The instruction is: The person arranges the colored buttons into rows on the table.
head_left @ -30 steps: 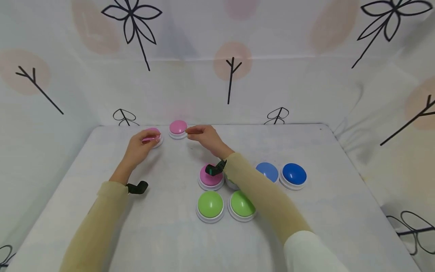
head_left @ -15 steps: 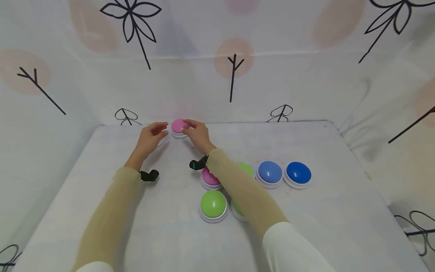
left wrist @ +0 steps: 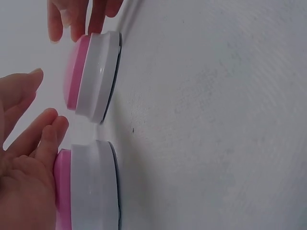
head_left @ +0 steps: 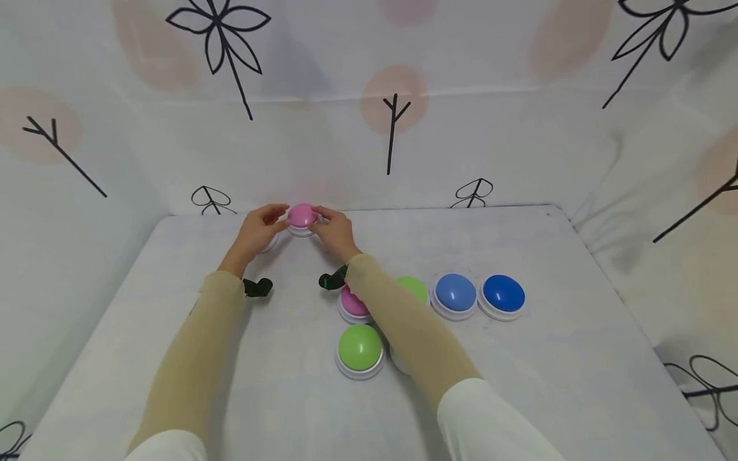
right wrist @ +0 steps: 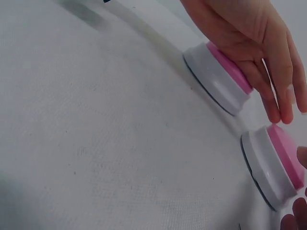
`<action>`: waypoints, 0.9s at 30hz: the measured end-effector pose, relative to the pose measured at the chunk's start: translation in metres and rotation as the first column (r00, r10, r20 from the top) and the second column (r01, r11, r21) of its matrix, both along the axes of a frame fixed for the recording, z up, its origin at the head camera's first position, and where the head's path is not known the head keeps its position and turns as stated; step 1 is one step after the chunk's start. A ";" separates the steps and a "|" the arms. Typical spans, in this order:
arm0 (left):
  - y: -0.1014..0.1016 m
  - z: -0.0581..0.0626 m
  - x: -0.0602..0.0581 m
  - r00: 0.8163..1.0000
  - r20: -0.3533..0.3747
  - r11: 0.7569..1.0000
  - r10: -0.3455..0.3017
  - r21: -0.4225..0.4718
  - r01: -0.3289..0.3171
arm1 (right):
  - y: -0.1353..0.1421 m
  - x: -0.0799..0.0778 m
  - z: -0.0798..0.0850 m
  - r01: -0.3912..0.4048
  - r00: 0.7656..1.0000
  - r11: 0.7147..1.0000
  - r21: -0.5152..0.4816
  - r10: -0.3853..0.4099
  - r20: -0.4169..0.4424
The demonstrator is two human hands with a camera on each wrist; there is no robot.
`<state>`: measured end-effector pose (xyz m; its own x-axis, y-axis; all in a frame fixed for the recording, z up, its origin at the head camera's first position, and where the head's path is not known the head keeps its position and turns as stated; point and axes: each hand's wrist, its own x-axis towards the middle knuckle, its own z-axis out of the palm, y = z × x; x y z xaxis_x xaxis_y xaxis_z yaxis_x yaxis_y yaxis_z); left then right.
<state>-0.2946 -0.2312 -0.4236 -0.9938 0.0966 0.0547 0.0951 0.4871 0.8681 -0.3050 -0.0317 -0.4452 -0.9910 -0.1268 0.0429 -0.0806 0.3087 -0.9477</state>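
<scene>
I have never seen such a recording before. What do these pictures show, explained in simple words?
There is no machine, only a person's bare left hand and right hand. The wide pictures come from the head, the others from each wrist. On the flat white table stand round, domed buttons with white bases: a dark blue button, a light blue button, a green button, plus another green button and a pink button partly behind the tan cloth sleeve. The left hand lies over a second pink button. The right hand's fingers are at a third, farther pink button; I cannot tell whether they grip it.
</scene>
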 end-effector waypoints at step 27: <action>-0.002 0.004 -0.002 0.992 0.121 0.989 -0.045 -0.136 0.062 | -0.001 -0.003 -0.003 -0.048 0.998 0.997 0.063 0.050 -0.038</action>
<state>-0.2968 -0.2335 -0.4199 -0.9857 0.1484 -0.0794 0.0262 0.6011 0.7988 -0.3082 -0.0331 -0.4485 -0.9812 -0.1790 0.0723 -0.1340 0.3619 -0.9226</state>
